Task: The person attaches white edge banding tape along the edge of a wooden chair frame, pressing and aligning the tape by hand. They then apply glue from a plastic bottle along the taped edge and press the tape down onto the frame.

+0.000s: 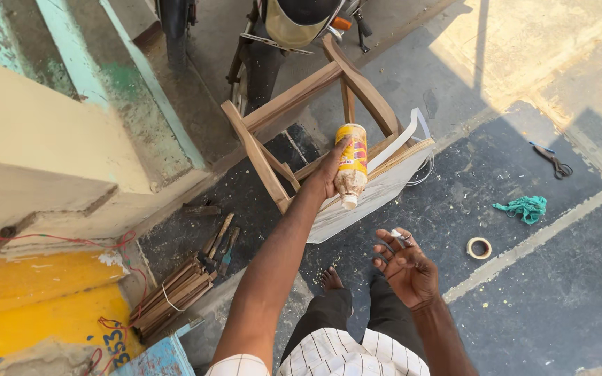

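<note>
Glue bottle [351, 163], yellow-labelled and plastic, held inverted with nozzle pointing down, just above the pale panel [357, 202] of an upturned wooden chair frame [294, 97]. Left hand [329, 170] wrapped around the bottle from the side, fingers closed on its body. Right hand [405, 264] lower and apart from the bottle, fingers loosely spread and half curled, palm toward the camera; a small white smear or scrap on one fingertip, too small to identify. Nothing gripped in that hand.

Chair frame lying tilted on the dark ground, legs and rails upward, a white strip [402, 139] draped along its upper edge. Bare foot [329, 278] and dark trousers directly below the frame. Bundle of short wooden slats [175, 296] tied with cord at lower left, loose hand tools [221, 240] beside it. Roll of tape [479, 248], a green rag [524, 207] and a pair of pliers [553, 161] scattered at right, well apart from the chair. Parked motorbike [294, 28] beyond the frame; painted steps [50, 139] at left.

Progress, as a judgement: frame assembled in rough form, bottle tipped ready over the panel edge, no bead of glue visible on the wood; gluing apparently only beginning, with spreading and fixing of parts left to do.
</note>
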Demonstrator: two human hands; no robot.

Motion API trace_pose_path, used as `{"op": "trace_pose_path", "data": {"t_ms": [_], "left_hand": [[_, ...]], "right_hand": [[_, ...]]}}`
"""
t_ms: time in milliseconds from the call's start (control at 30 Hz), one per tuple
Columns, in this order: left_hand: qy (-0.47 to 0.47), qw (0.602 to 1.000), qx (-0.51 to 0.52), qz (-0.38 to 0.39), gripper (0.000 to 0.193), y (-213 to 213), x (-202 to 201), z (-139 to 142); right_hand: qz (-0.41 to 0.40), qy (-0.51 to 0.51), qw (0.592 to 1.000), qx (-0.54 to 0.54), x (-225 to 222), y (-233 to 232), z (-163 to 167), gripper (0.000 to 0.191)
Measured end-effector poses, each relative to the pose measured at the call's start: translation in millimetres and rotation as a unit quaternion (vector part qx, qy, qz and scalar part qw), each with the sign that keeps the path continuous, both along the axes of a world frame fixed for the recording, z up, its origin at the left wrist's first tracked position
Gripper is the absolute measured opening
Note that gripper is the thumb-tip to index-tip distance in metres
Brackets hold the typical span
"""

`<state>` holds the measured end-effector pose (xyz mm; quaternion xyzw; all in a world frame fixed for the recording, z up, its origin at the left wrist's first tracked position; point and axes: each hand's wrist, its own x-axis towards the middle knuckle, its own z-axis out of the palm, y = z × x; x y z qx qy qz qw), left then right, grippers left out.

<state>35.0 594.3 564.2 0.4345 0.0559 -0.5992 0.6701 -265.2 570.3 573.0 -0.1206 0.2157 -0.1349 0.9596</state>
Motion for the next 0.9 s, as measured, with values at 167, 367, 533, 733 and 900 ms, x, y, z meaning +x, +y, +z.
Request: {"op": "trace_pose_path", "data": {"t_ms": [167, 367, 533, 733, 900], "left_hand": [[0.025, 0.997, -0.02, -0.076, 0.07, 8, 16, -4], [-0.027, 0.998, -0.02, -0.045, 0.067, 99, 31, 76], [-0.044, 0.999, -0.01, 0.007, 0.069, 161, 23, 128], [-0.052, 0.996, 0.019, 0.065, 0.076, 186, 22, 135], [-0.055, 0.997, 0.03, 0.052, 0.076, 182, 20, 131]], "right_hand": [[0.016, 0.069, 0.997, -0.026, -15, 33, -31, 0.063], [0.21, 0.098, 0.928, -0.292, 54, 68, -67, 0.076], [0.261, 0.082, 0.862, -0.427, 100, 71, -91, 0.074], [0.303, 0.11, 0.699, -0.639, 118, 72, -87, 0.077], [0.229, 0.151, 0.457, -0.846, 128, 64, -67, 0.084]]}}
